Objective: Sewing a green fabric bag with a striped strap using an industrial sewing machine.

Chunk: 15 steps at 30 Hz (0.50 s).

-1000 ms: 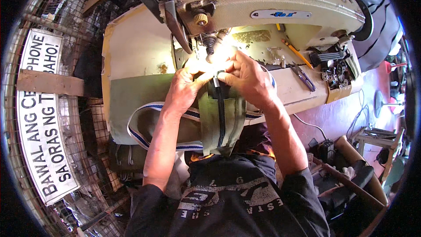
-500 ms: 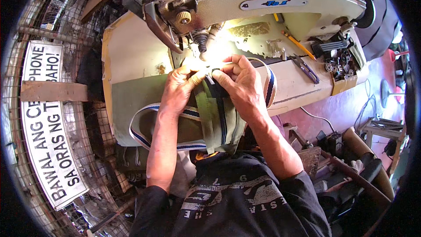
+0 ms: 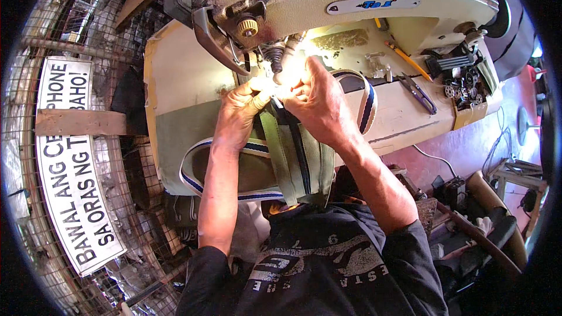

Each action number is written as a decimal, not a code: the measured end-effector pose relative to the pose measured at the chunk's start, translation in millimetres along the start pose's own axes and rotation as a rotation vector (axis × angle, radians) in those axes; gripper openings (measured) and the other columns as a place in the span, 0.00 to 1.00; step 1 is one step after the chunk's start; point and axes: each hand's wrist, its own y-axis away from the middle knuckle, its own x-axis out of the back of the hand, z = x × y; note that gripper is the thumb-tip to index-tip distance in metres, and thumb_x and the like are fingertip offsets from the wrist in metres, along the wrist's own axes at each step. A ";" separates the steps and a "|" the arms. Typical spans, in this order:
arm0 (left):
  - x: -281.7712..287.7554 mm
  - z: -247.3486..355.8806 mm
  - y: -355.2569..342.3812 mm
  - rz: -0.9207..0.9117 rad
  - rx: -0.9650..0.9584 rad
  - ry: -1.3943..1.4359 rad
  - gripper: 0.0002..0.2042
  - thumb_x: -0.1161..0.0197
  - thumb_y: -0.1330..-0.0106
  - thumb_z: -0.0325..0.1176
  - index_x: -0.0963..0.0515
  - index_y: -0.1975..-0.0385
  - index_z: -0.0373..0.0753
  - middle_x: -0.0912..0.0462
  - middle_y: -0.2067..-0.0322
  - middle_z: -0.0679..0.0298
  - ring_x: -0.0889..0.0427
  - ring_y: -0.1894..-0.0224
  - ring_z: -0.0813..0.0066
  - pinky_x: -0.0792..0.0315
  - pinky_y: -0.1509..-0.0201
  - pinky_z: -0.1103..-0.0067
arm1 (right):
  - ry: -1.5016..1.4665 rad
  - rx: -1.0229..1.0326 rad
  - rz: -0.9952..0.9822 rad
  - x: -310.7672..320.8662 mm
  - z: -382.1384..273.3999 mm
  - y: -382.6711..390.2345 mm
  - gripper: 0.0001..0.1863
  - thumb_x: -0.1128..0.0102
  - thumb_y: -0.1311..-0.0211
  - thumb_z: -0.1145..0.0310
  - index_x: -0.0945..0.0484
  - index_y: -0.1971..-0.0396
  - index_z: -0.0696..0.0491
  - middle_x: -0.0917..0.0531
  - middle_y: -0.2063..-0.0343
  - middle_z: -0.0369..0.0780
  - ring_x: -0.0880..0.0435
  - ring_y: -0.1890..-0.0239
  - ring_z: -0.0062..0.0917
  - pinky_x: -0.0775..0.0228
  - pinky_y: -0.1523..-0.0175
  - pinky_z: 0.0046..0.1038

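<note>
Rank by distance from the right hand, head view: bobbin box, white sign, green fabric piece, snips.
From the right hand:
1. Green fabric piece: right at the hand, running toward the person.
2. Snips: to its right, on the table.
3. Bobbin box: farther right, near the table's end.
4. White sign: far left, by the wire mesh.

A long white sign (image 3: 79,199) on the wire mesh (image 3: 137,210) carries two rows of black capitals turned on their side, the longer row along its left edge and the shorter along its right; a wooden slat (image 3: 82,122) crosses both rows and covers some letters. On the sewing machine (image 3: 287,0), just above the lower edge of its arm, a slim white plate (image 3: 349,7) with rounded ends bears a short maker's name in slanted blue letters. The black shirt (image 3: 351,225) has worn, pale letters upside down across its front, with two small numerals nearer the hem.
</note>
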 end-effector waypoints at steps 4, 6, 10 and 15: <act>-3.0 1.1 -0.6 -0.032 -0.021 -0.078 0.07 0.38 0.33 0.25 0.19 0.58 0.37 0.16 0.60 0.69 0.20 0.59 0.82 0.28 0.50 0.82 | 0.001 -0.011 -0.048 2.0 -2.9 -0.4 0.19 0.35 0.48 0.71 0.33 0.61 0.61 0.19 0.70 0.53 0.17 0.62 0.48 0.27 0.57 0.43; -5.2 1.9 -0.2 0.004 0.022 -0.085 0.06 0.39 0.33 0.26 0.18 0.59 0.37 0.16 0.61 0.69 0.20 0.59 0.82 0.28 0.49 0.82 | 0.046 0.013 -0.040 2.2 -3.3 -1.4 0.19 0.35 0.48 0.71 0.33 0.61 0.60 0.19 0.70 0.52 0.18 0.62 0.49 0.27 0.57 0.43; -7.6 4.9 1.5 -0.015 0.018 -0.112 0.06 0.39 0.33 0.26 0.18 0.59 0.37 0.16 0.61 0.68 0.20 0.59 0.82 0.28 0.49 0.82 | 0.107 0.042 -0.055 4.2 -2.9 -0.6 0.20 0.35 0.48 0.71 0.33 0.58 0.59 0.18 0.69 0.52 0.18 0.63 0.50 0.27 0.56 0.44; -9.2 7.8 1.2 0.005 -0.012 -0.373 0.07 0.36 0.34 0.31 0.17 0.60 0.37 0.16 0.64 0.70 0.22 0.59 0.84 0.29 0.51 0.81 | 0.173 0.055 -0.063 6.4 -3.9 0.2 0.20 0.36 0.46 0.71 0.33 0.55 0.59 0.18 0.70 0.51 0.18 0.63 0.49 0.27 0.56 0.44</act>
